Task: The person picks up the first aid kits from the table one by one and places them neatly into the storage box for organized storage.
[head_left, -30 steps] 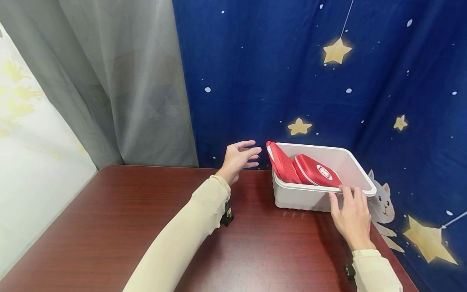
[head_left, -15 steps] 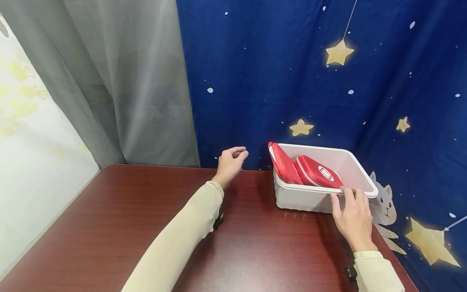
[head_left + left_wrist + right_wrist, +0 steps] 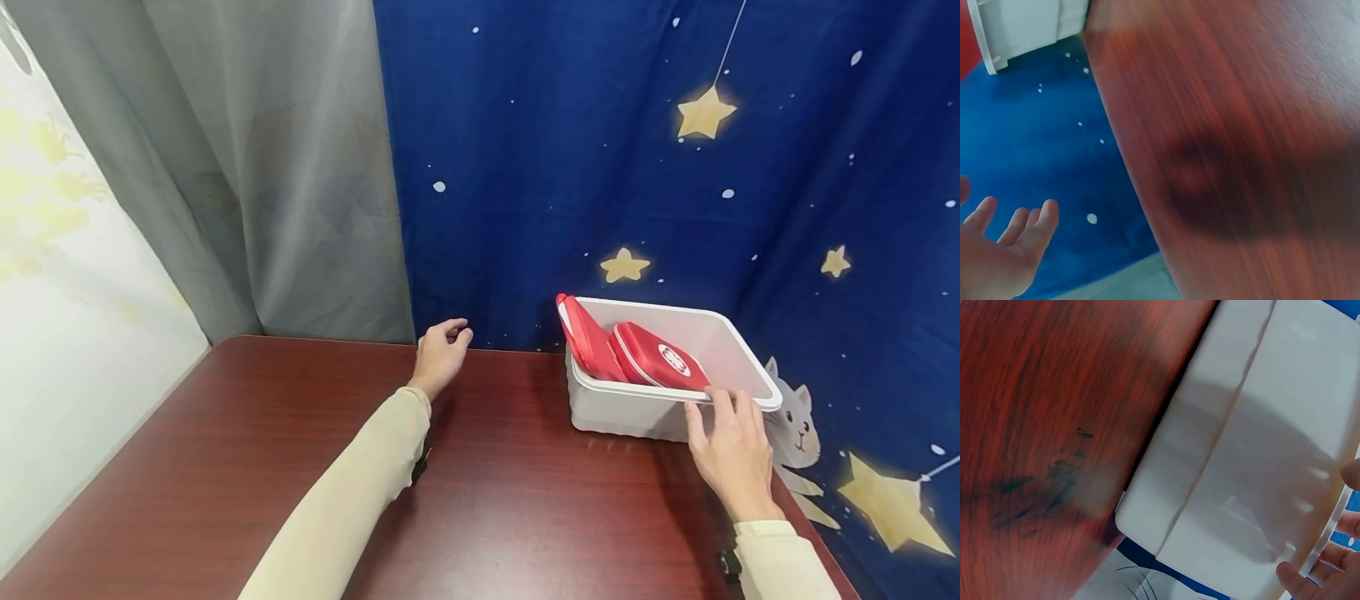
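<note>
A white plastic storage bin (image 3: 633,412) stands at the back right of the table. Inside it lie two red zippered pouches: one pouch (image 3: 663,358) bears a round white emblem, and the other pouch (image 3: 592,342) leans up over the bin's left end. My right hand (image 3: 731,454) grips the bin's front rim near its right corner, with fingers over the edge; the right wrist view shows these fingertips (image 3: 1297,584) at the rim. My left hand (image 3: 441,358) hovers above the table's back edge, left of the bin, its fingers loosely bent and holding nothing.
The dark red wooden table (image 3: 262,467) extends left and forward. Behind it hang a grey curtain (image 3: 315,183) and a blue curtain (image 3: 525,167) printed with stars. The bin sits near the table's right edge.
My left hand has moved leftward, away from the bin, and its fingers have drawn closer together. The right hand stays on the rim. The whole view has shifted slightly.
</note>
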{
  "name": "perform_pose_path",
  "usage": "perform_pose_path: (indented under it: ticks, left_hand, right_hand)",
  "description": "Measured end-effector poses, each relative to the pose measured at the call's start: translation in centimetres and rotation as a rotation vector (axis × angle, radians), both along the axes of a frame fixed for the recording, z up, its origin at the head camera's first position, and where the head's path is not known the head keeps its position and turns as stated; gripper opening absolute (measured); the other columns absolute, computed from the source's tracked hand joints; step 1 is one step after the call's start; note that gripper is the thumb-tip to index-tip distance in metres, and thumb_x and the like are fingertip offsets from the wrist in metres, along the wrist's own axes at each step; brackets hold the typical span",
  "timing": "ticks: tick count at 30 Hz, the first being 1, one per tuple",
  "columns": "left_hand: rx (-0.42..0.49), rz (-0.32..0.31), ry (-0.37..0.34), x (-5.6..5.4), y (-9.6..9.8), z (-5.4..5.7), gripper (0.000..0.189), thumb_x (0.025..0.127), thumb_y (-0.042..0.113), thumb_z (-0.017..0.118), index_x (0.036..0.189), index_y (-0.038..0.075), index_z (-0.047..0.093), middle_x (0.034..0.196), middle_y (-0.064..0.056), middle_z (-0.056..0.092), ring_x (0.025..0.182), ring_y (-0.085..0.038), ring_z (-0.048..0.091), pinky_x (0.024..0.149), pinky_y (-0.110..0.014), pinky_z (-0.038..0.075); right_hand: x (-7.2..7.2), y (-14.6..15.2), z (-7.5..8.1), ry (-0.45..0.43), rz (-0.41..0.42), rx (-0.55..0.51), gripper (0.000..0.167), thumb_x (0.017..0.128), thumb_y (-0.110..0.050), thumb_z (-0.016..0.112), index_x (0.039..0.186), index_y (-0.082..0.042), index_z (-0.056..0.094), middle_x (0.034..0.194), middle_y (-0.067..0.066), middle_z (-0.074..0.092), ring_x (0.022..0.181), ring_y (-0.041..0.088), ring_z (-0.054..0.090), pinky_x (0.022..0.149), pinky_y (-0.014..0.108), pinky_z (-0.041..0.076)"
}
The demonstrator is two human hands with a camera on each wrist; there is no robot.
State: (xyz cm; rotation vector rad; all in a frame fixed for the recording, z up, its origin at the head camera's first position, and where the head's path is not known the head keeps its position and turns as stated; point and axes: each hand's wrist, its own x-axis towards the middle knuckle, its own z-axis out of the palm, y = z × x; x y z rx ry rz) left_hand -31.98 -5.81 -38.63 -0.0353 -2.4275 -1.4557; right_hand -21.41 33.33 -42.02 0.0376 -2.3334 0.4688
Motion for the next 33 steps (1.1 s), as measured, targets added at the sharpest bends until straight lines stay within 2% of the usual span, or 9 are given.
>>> perform_pose_path:
  ticks: [9, 15, 19, 22, 28, 33]
  left_hand:
    - [-0.079, 0.001, -0.030, 0.2, -1.3, -1.2, 0.037, 0.097, 0.026, 0.059, 0.131, 0.011, 0.066, 0.137, -0.013, 0.060, 0.124, -0.029, 0.057, 0.105, -0.049, 0.042]
    - [-0.188, -0.010, -0.026, 0.3, -1.6, -1.5, 0.042, 0.099, 0.026, 0.056, 0.138, 0.011, 0.060, 0.145, -0.010, 0.053, 0.137, -0.028, 0.045, 0.110, -0.049, 0.037]
    - [-0.247, -0.015, -0.020, 0.4, -1.8, -1.7, 0.046, 0.100, 0.027, 0.054, 0.143, 0.011, 0.055, 0.150, -0.015, 0.047, 0.141, -0.031, 0.038, 0.113, -0.052, 0.032]
    - [-0.302, -0.013, 0.008, 0.6, -1.9, -1.8, 0.046, 0.100, 0.025, 0.055, 0.143, 0.009, 0.055, 0.149, -0.020, 0.045, 0.141, -0.034, 0.037, 0.113, -0.054, 0.031]
    - [-0.428, -0.009, 0.041, 0.7, -2.2, -2.1, 0.046, 0.100, 0.024, 0.055, 0.144, 0.008, 0.053, 0.149, -0.022, 0.044, 0.141, -0.037, 0.036, 0.114, -0.056, 0.028]
    - [-0.559, 0.004, 0.040, 0.6, -2.5, -2.6, 0.051, 0.101, 0.027, 0.052, 0.148, 0.010, 0.048, 0.153, -0.021, 0.040, 0.144, -0.039, 0.030, 0.115, -0.062, 0.022]
  right_hand:
    - [0.3, -0.7, 0.6, -0.104, -0.030, 0.043, 0.046, 0.095, -0.027, 0.061, 0.124, 0.009, 0.052, 0.120, 0.030, 0.048, 0.112, 0.047, 0.045, 0.086, 0.066, 0.042]
    - [0.1, -1.5, 1.1, -0.096, -0.043, 0.073, 0.049, 0.096, -0.029, 0.056, 0.128, 0.009, 0.050, 0.125, 0.032, 0.049, 0.120, 0.048, 0.041, 0.095, 0.066, 0.031]
    - [-0.5, -2.6, 1.7, -0.070, -0.010, 0.098, 0.054, 0.095, -0.030, 0.056, 0.137, 0.002, 0.048, 0.134, 0.030, 0.046, 0.130, 0.047, 0.034, 0.103, 0.069, 0.022]
    - [-1.1, -3.8, 2.3, -0.049, 0.026, 0.110, 0.054, 0.095, -0.032, 0.056, 0.139, -0.002, 0.048, 0.134, 0.027, 0.046, 0.133, 0.046, 0.032, 0.105, 0.071, 0.017]
    - [-2.2, -6.4, 4.1, -0.045, 0.103, 0.126, 0.055, 0.098, -0.033, 0.053, 0.141, -0.001, 0.047, 0.133, 0.026, 0.046, 0.134, 0.045, 0.032, 0.106, 0.069, 0.016]
    - [-2.7, -8.7, 5.2, -0.087, 0.140, 0.136, 0.058, 0.099, -0.038, 0.051, 0.145, -0.004, 0.043, 0.141, 0.027, 0.041, 0.138, 0.047, 0.028, 0.107, 0.070, 0.014]
